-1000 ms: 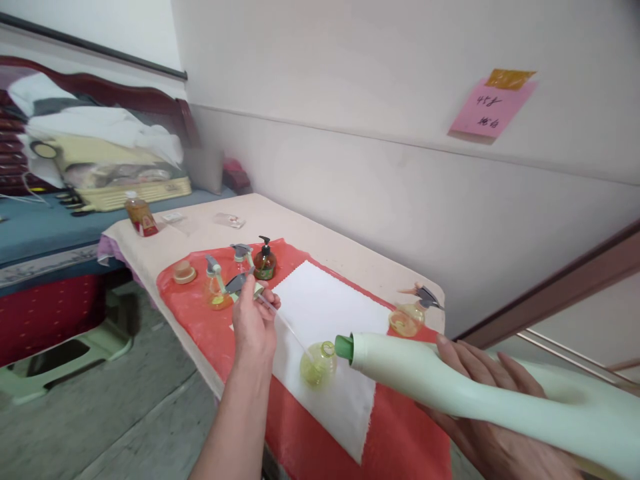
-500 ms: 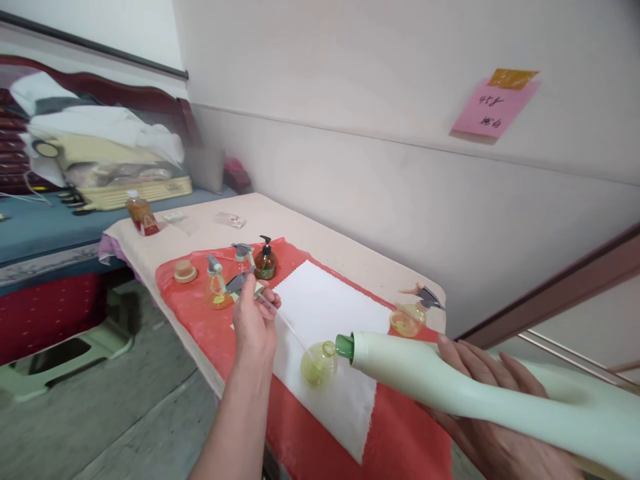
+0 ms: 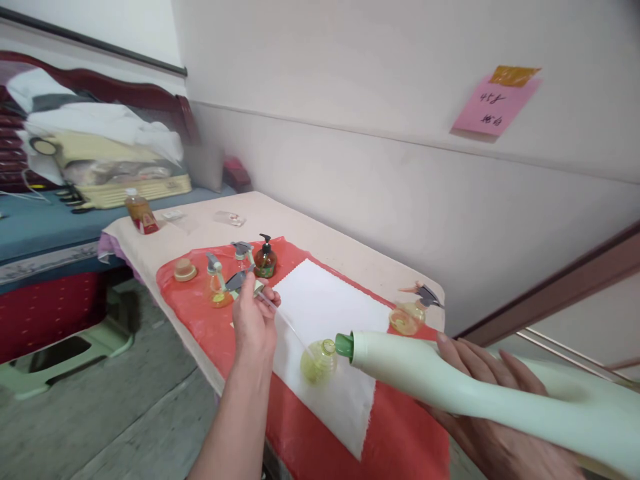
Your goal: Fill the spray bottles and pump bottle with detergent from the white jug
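Bottle position: the transparent yellow-green round bottle [image 3: 315, 367] stands uncapped on the white serrated-edge sheet [image 3: 335, 300], just inside its left edge and toward the near corner; beneath lies the red plastic sheet [image 3: 410, 433].
Vessel grip: my right hand [image 3: 493, 370] clamps the pale green long-necked plastic vessel [image 3: 400, 360], fingers curled over the top and palm below.
Vessel axis: the long axis runs across my view, its dark green mouth [image 3: 344, 345] at the left end.
Mouth to neck: I judge this the governing relation. The bottle's ring-shaped neck [image 3: 329, 346] lies just left of the mouth; I cannot tell whether they touch or one sits higher.
Spray head grip: my left hand [image 3: 256, 317], thumb and fingers together, pinches the grey and pale green plastic spray head [image 3: 237, 280].
Tube axis: the thin clear plastic tube [image 3: 290, 325] slants from my left fingers toward the near corner of the white sheet. Its lower end overlaps the bottle in view; whether it is inside, I cannot tell.
Nearer hand: my left fingers are nearer the bottle; on the right, only the vessel's mouth comes close.
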Available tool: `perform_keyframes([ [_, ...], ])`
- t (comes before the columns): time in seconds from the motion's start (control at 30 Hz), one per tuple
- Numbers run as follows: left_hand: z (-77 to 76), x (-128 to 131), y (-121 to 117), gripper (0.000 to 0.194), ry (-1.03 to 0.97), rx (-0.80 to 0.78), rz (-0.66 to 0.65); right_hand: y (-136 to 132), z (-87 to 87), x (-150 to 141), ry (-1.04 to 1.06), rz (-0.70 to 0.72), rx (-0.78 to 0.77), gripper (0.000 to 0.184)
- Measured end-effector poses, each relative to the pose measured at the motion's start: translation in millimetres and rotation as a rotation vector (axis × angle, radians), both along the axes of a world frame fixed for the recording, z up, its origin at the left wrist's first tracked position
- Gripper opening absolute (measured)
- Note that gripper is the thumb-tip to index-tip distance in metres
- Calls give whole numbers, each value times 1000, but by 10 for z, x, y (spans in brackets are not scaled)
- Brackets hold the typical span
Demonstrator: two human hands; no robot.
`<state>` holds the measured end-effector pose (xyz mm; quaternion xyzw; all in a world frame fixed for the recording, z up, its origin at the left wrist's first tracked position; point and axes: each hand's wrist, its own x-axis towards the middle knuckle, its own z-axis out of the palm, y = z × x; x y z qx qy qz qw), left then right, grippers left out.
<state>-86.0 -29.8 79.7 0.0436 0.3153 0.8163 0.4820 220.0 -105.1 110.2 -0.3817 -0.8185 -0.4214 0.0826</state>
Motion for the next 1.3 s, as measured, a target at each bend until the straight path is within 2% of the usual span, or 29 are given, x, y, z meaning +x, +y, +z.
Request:
perform_keyframes([
  [0.33, -40, -15, 14, 24, 7, -1, -14, -13, 0, 13, -12, 4, -3, 36],
  [0.67, -15, -2, 5, 25, 6, 7, -3, -26, -18, 64, 29, -10, -64, 37],
  [1.03, -21, 3, 6, 25, 17, -18, -6, 9, -68, 57, 35, -24, -48, 33],
  [1.3, -8, 7, 2, 25, 11, -17, 0, 1, -97, 69, 87, -44, -66, 47],
])
